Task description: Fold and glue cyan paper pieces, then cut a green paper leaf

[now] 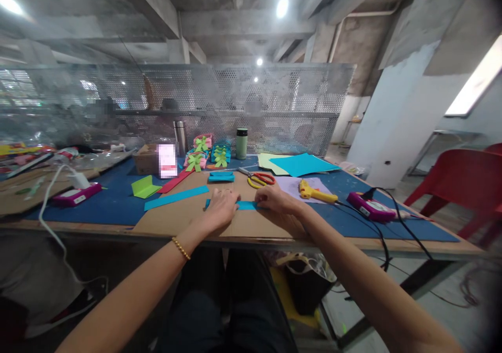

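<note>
Strip of blue (247, 205) lies lengthwise left to right on cardboard (243, 228), parallel to near edge of surface (415, 228); your left hand (223, 206) palm-down over left part, grip unclear, right hand (274, 200) pinching right end.

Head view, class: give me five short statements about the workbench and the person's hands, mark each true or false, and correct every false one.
1. Both the left hand and the right hand touch a blue strip. True.
2. The gold bracelet is worn on the right arm. False: it is on the left arm.
3. The left hand grips the scissors. False: the scissors lie beyond the hands, and the left hand is on the blue strip.
4. A light green bottle with a dark lid stands upright beyond the hands. True.
5. The glue gun is bright red. False: it is yellow.
</note>
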Tool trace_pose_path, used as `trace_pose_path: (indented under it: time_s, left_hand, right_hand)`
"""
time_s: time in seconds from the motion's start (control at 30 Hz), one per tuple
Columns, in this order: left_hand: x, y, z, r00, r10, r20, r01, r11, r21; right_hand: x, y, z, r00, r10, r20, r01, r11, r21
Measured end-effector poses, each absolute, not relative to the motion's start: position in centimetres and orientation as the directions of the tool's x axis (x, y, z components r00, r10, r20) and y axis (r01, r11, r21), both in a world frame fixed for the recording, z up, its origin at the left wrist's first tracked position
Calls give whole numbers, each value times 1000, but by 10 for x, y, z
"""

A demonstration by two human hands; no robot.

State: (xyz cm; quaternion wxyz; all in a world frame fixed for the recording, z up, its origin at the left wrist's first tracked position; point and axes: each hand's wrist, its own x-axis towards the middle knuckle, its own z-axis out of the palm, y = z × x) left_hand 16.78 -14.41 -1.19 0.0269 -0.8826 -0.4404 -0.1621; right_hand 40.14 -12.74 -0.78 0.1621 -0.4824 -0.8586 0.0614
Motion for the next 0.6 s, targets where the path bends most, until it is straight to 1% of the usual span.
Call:
trace_pose_path:
  time_s: [0.1, 0.2, 0.27, 0.33, 0.4, 0.5, 0.6]
  left_hand:
    - [168, -138, -21, 560, 734, 385, 781, -623, 52]
    - [168, -132, -26, 578, 709, 403, 774, -633, 5]
    - [168, -132, -27, 606, 681, 411, 756, -654, -31]
    - [168, -134, -27, 628, 653, 424, 744, -664, -80]
    - [168, -137, -27, 643, 626, 441, 738, -661, -136]
    - [168, -138, -29, 668, 586, 459, 723, -658, -211]
    - [168, -135, -34, 703, 528, 477, 687, -679, -260]
  right_hand:
    - [399, -135, -9, -536, 793, 288, 793, 591, -149]
    - [395, -145, -10, -577, 733, 361, 778, 627, -30]
    - [393, -151, -11, -602, 699, 387, 771, 634, 54]
    - [390, -156, -11, -624, 670, 403, 760, 641, 111]
    - [387, -163, -11, -633, 647, 425, 751, 647, 134]
    - [385, -172, -8, -626, 636, 453, 753, 643, 137]
    - [383, -180, -6, -631, 643, 434, 749, 650, 125]
